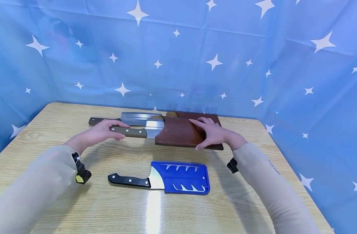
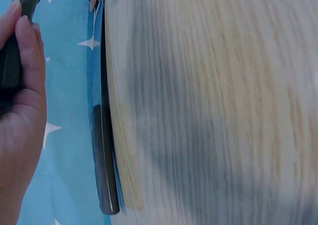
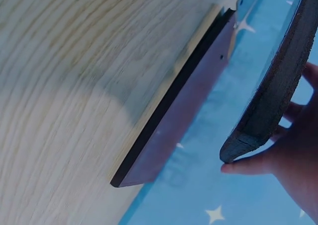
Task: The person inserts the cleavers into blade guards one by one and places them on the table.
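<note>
My left hand point(image 1: 97, 132) grips the brown riveted handle point(image 1: 132, 132) of a cleaver point(image 1: 155, 125), raised off the table. Most of that blade sits inside a brown leather sheath point(image 1: 178, 131), with a strip of bare steel showing by the handle. At the sheath's far end, my right hand point(image 1: 214, 132) holds it with spread fingers and thumb. In the left wrist view the left hand point(image 2: 25, 120) is wrapped around the dark-looking handle point(image 2: 11, 68). The right wrist view has the right thumb point(image 3: 246, 166) under the sheath's end point(image 3: 268, 98).
Behind lies a second cleaver point(image 1: 135, 118) with a bare blade and dark handle point(image 1: 97, 121). Another brown sheath point(image 1: 209, 117), partly hidden, lies at the back. Nearer me, a black-handled knife point(image 1: 130, 181) wears a blue blade cover point(image 1: 182, 177). A starred blue cloth point(image 1: 190, 74) borders the wooden table point(image 1: 108, 208).
</note>
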Tool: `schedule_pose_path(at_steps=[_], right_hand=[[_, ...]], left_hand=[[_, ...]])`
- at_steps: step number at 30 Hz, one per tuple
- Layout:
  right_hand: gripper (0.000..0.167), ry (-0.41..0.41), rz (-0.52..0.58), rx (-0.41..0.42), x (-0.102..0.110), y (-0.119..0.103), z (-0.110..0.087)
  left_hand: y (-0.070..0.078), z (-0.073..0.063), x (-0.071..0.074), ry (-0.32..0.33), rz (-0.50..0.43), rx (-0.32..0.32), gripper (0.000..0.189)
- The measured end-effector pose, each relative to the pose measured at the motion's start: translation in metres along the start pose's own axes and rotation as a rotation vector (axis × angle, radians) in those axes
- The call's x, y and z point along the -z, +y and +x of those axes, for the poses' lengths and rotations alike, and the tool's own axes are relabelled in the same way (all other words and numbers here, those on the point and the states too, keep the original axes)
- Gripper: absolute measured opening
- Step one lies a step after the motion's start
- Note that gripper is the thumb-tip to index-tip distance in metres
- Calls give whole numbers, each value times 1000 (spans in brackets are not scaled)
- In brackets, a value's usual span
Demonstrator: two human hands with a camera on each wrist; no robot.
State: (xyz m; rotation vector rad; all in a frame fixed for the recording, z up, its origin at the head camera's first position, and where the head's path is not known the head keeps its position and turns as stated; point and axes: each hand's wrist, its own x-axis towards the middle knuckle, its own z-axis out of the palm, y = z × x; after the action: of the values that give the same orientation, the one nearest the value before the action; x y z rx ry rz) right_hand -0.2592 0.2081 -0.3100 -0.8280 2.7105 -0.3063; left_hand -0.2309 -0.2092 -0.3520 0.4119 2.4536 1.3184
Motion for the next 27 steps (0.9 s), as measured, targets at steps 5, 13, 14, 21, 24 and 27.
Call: schedule_pose_path(at_steps=[5,13,14,21,24,27], right_hand=[[107,0,2,0,2,-5,5],[107,-8,-3,1,3,-13,9],[107,-8,-4,2,3,-13,10],[106,-12,8,6,1,-15,11],[107,-17,0,7,0,-17,13],[107,-16,-5,16,-2,-19,14]], left_hand=[[5,8,-5,-12,-15,-17,52],[6,16,-10,-24,-55,-36,50],[6,17,-10,-23,-58,-32,50],[9,21,-14,-10,-41,-22,50],[12,22,-16,-16,-38,-29,50],[14,23,-19,-22,-32,-34,49]])
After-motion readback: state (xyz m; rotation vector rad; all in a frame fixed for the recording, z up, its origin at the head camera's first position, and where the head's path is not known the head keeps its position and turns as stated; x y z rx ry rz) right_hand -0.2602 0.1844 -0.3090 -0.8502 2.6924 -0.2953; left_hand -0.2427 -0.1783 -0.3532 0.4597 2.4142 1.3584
